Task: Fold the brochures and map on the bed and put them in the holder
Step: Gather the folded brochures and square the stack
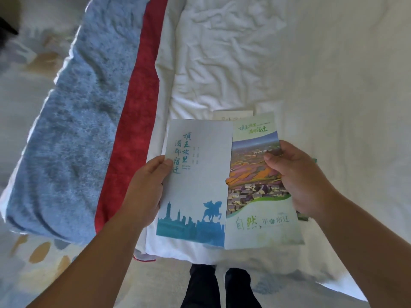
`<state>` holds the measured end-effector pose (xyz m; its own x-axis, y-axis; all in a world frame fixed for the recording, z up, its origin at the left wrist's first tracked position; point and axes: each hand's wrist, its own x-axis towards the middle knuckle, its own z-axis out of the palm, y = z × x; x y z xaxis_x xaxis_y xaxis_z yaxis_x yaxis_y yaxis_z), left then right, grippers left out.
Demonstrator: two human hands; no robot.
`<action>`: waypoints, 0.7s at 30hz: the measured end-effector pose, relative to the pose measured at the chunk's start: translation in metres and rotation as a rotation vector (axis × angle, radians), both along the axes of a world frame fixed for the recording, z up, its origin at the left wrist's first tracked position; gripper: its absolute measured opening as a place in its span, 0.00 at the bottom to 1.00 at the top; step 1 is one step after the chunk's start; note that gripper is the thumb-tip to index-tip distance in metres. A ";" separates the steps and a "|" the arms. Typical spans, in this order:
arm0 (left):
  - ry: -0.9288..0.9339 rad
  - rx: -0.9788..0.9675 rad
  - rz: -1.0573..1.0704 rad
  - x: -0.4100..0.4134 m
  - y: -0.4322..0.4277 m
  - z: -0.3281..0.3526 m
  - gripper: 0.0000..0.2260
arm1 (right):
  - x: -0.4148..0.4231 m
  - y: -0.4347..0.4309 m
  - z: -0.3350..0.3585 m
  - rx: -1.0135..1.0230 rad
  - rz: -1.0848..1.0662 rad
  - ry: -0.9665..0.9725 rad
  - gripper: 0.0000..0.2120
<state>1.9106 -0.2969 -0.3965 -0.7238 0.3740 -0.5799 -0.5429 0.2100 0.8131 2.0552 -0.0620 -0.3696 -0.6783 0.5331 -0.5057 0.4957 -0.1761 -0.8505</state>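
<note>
I hold two folded brochures side by side above the foot of the white bed [289, 74]. My left hand [146, 187] grips the left edge of a pale grey-blue brochure [200, 174] with a blue skyline and horse rider. My right hand [298, 178] grips the right edge of a green brochure [255, 196] with a landscape photo; its left edge tucks under the blue one. A white paper [233, 114] peeks out behind them on the bed. A green edge [303, 217] shows under my right hand. No holder is in view.
A blue fuzzy bed runner [73, 130] with a red band [133, 121] crosses the bed on the left. Patterned carpet [33, 252] lies below, and my dark trouser legs [213, 285] stand at the bed's foot.
</note>
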 end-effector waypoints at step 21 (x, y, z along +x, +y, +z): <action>0.332 0.173 -0.083 -0.013 0.049 0.230 0.09 | 0.013 0.034 0.202 -0.059 -0.154 0.379 0.10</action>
